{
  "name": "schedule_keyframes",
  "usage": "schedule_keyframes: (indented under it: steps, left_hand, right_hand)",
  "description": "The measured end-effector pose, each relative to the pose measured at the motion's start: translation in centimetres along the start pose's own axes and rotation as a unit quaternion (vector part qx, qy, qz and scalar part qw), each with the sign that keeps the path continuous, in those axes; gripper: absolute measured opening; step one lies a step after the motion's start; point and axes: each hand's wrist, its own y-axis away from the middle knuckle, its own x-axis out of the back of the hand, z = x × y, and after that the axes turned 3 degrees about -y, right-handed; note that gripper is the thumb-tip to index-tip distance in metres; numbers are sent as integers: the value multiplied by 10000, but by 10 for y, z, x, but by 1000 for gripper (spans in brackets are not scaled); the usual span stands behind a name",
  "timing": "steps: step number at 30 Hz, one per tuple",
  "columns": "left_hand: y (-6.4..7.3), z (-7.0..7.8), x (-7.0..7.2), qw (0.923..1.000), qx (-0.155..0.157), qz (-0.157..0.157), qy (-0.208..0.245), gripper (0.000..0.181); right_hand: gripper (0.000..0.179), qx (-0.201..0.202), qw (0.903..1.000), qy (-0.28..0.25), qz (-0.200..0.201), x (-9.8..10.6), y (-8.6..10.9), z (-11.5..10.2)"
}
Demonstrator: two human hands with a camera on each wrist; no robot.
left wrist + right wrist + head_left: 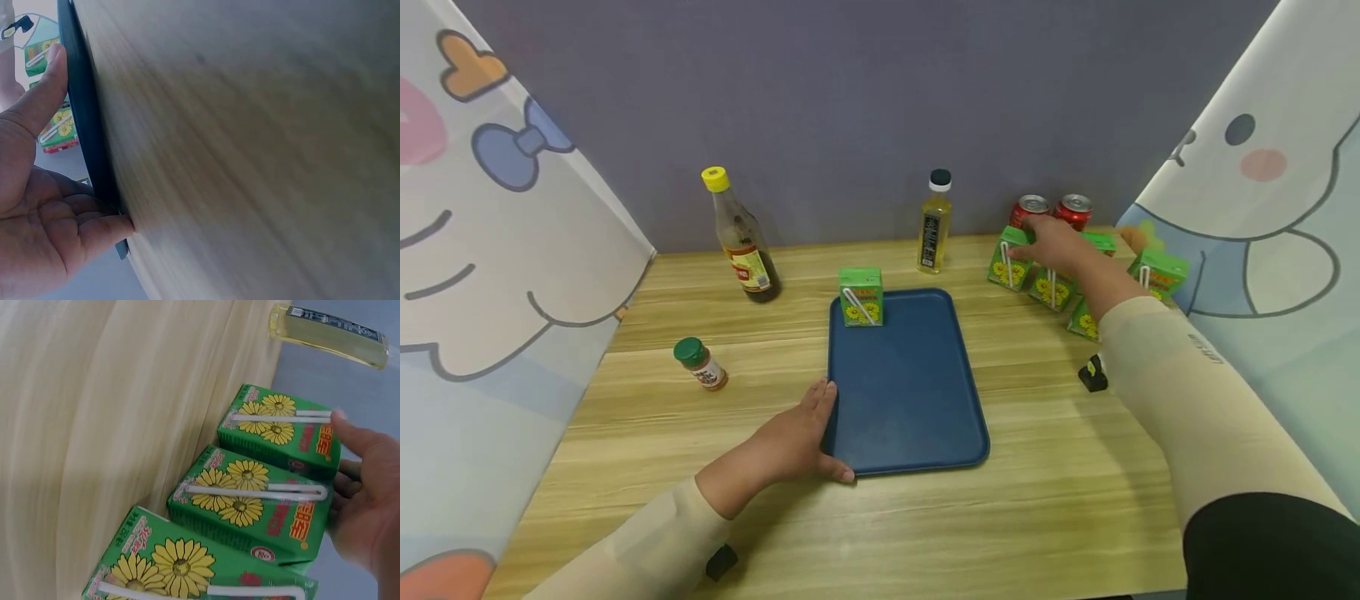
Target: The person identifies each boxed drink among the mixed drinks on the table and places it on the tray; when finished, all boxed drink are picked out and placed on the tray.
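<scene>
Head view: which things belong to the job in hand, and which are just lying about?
Seemingly in use:
- tray, touched by the left hand
- carton on it
- leftmost carton in the right-hand group, at the right hand; likely its neighbours too

Apparently lying about:
- sauce bottle
- oil bottle
- jar
- two cans

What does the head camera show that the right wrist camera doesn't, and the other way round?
Only the head view: the blue tray, the left hand at its edge, the yellow-capped bottle, the green-lidded jar and the red cans.

Only the right wrist view: a small round mark on the middle carton's side.

Both: the right hand holding the end green carton, neighbouring cartons, the pale yellow bottle and the wooden table.
</scene>
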Motion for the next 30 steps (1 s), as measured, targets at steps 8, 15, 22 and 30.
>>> schedule_keyframes:
  steps: [8,15,22,30]
  left_hand:
    - [0,2,0,10000,10,-71,18,129]
    - [-1,2,0,9999,78,-85,51,130]
    - [-2,0,0,10000,75,-37,-7,130]
    - [-2,0,0,10000,66,-39,20,130]
  right_hand:
    - [68,15,9994,249,230,-5,-7,4]
    - [65,424,9985,126,314,-5,-1,-19]
    - [60,1010,9946,-17,241,-11,10,-60]
    - [57,1502,9884,-166,118,-36,19,-99]
